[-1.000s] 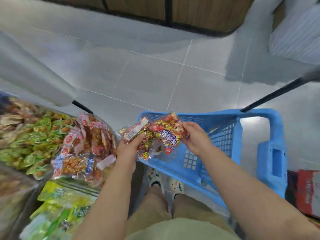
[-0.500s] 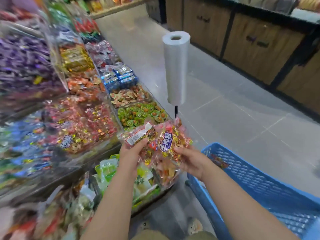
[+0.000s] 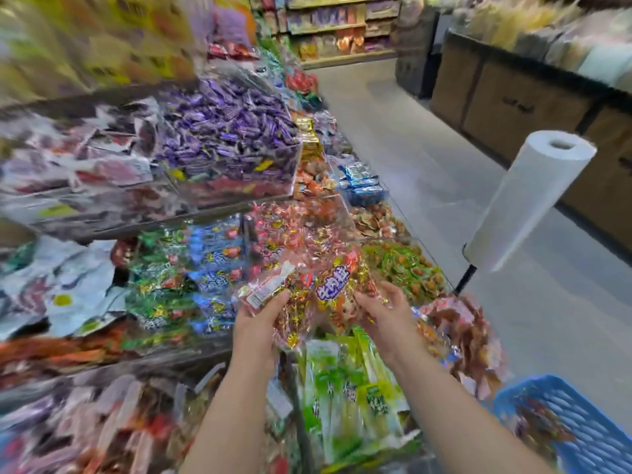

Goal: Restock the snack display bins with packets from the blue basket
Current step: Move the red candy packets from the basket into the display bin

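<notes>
Holding one clear packet of wrapped sweets [image 3: 325, 285] in both grips, out over the display bins and well apart from the blue basket [image 3: 588, 436] at lower right. Pinching the packet's left end with the left grip [image 3: 260, 316], thumb laid over a white barcode label and fingers curled beneath. Clasping its right side with the right grip [image 3: 386, 313], thumb on the front near the purple lettering, fingers wrapped behind and partly blurred. Keeping the packet just in front of a clear bin of red-and-gold sweets [image 3: 294, 227] in much the same colours; cannot tell whether touching that bin's front wall. Noting a bin of green and orange sweets [image 3: 403, 268] to the right of it, and blue packets [image 3: 212, 254] to the left. Noting, one tier up, a bin heaped with purple wrappers [image 3: 225, 131]. Reaching with both forearms across a stack of long green packets [image 3: 342, 388] on the lowest level. Making out dark reddish packets inside the basket, too blurred to read. Noting, right of the bins, a white roll of plastic bags [image 3: 526, 200] on a black rod, leaning in this wide view. Beyond that, grey tiled floor [image 3: 427, 148] and wooden cabinets [image 3: 513, 97] along the far side. Reading no labels on the left shelves, being too smeared.
</notes>
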A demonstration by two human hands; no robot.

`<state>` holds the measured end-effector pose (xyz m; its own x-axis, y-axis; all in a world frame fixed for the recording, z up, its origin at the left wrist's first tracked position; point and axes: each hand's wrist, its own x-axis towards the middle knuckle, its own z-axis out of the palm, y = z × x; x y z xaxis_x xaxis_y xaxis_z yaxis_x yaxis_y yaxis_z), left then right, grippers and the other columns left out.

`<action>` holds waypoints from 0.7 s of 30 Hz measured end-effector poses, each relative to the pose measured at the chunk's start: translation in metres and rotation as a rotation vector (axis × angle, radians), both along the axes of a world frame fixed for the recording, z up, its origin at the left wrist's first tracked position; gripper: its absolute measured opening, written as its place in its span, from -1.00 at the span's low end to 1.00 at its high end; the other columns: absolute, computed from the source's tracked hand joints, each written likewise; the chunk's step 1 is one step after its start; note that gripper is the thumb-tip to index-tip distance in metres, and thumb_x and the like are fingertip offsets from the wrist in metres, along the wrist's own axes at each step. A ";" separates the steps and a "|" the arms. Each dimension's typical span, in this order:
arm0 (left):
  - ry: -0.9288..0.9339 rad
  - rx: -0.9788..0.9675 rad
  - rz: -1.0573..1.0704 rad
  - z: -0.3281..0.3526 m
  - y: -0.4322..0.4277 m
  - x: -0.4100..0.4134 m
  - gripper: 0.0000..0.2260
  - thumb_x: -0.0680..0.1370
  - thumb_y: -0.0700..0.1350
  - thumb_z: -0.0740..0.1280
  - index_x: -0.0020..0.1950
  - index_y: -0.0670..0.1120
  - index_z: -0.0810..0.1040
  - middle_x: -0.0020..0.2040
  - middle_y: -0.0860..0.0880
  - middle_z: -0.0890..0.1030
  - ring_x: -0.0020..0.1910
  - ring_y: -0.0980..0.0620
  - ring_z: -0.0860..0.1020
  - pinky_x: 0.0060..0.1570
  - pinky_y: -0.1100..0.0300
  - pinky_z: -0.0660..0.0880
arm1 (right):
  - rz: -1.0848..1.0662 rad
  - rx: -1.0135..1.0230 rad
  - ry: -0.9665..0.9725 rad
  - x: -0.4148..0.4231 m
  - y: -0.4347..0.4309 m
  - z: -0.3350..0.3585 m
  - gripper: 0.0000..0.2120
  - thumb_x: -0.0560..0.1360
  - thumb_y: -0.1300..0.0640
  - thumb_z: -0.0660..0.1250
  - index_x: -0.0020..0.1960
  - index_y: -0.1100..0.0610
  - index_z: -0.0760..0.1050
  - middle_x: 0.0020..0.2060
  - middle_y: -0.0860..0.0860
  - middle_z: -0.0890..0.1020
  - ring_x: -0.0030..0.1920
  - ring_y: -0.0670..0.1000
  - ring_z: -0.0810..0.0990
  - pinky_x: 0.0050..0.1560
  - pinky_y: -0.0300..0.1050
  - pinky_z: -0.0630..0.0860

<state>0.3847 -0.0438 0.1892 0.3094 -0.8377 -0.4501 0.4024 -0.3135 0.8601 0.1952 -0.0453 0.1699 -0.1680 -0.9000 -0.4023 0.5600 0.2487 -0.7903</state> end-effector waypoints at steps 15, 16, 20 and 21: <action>-0.117 -0.011 -0.118 0.021 -0.077 0.019 -0.21 0.29 0.08 0.56 0.45 0.03 0.32 0.33 -0.06 0.51 0.17 -0.10 0.56 -0.16 0.01 0.61 | 0.506 -0.043 0.714 0.021 -0.071 0.069 -0.19 0.10 -0.25 0.56 0.29 -0.11 0.40 0.07 -0.14 0.65 0.04 -0.07 0.64 0.08 0.00 0.58; -0.126 -0.034 -0.130 0.025 -0.083 0.017 -0.18 0.26 0.10 0.56 0.46 0.03 0.32 0.33 -0.06 0.51 0.18 -0.11 0.56 -0.06 -0.04 0.61 | 0.519 -0.061 0.681 0.018 -0.078 0.073 -0.30 0.13 -0.21 0.57 0.22 -0.12 0.44 -0.02 -0.13 0.68 -0.04 -0.07 0.68 -0.01 -0.02 0.62; -0.146 -0.110 -0.084 0.034 -0.106 0.016 -0.07 0.29 0.10 0.57 0.54 0.11 0.13 0.48 -0.02 0.33 0.34 -0.19 0.43 0.13 -0.11 0.53 | 0.398 -0.053 0.620 -0.007 -0.114 0.080 -0.34 0.12 -0.10 0.61 0.15 -0.01 0.48 -0.06 -0.01 0.70 -0.11 0.01 0.70 -0.09 0.02 0.63; -0.155 -0.127 -0.052 0.034 -0.111 0.018 -0.04 0.31 0.08 0.57 0.56 0.11 0.07 0.51 0.00 0.28 0.39 -0.15 0.38 0.21 -0.08 0.42 | 0.306 -0.069 0.624 -0.013 -0.125 0.081 -0.44 0.15 -0.06 0.61 0.08 -0.01 0.51 -0.08 0.00 0.70 -0.14 0.02 0.70 -0.15 -0.01 0.63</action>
<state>0.4028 -0.1544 0.2235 0.3218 -0.9013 -0.2900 0.2482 -0.2153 0.9445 0.1820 -0.1701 0.2506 -0.0842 -0.9638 -0.2531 -0.0914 0.2604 -0.9612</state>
